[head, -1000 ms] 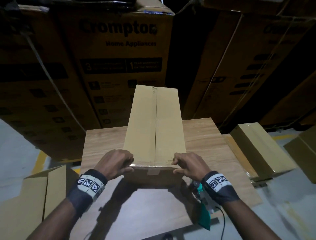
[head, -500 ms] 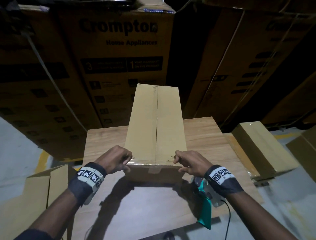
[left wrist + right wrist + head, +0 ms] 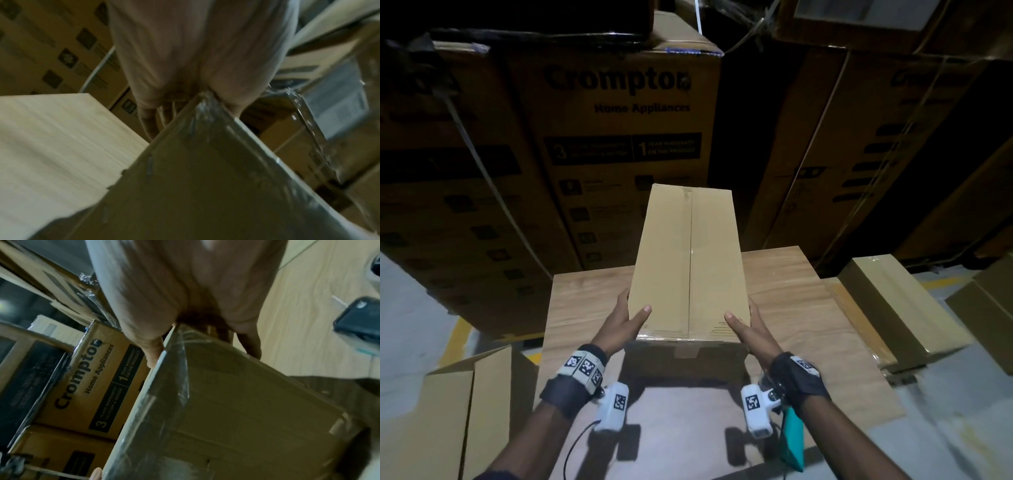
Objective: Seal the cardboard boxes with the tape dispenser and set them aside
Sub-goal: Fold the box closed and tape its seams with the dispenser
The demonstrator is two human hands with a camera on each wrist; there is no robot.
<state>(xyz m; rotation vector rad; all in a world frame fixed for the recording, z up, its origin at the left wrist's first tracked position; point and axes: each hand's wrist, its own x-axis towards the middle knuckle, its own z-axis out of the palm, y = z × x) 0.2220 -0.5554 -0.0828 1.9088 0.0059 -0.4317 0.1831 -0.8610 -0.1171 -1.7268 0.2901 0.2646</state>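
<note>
A long sealed cardboard box point(image 3: 688, 260) with clear tape along its top seam is held above the wooden table point(image 3: 808, 301), casting a shadow beneath. My left hand point(image 3: 625, 318) grips its near left corner, thumb on top, fingers down the side. On the near right corner my right hand point(image 3: 748, 325) holds the same way. The left wrist view shows the taped box corner point(image 3: 205, 186) wedged between thumb and fingers point(image 3: 148, 120). In the right wrist view the box point(image 3: 236, 402) fills the middle. The teal tape dispenser point(image 3: 792, 438) lies at the table's near right edge, under my right wrist.
Tall stacked printed cartons point(image 3: 619, 137) wall off the far side of the table. A sealed box point(image 3: 904, 308) lies on the floor to the right, with another carton point(image 3: 989, 308) beyond it. An open box point(image 3: 448, 411) stands at lower left.
Both hands have shifted from pressing the tape on the box's near top edge to gripping its near corners. The near end of the box has risen off the table.
</note>
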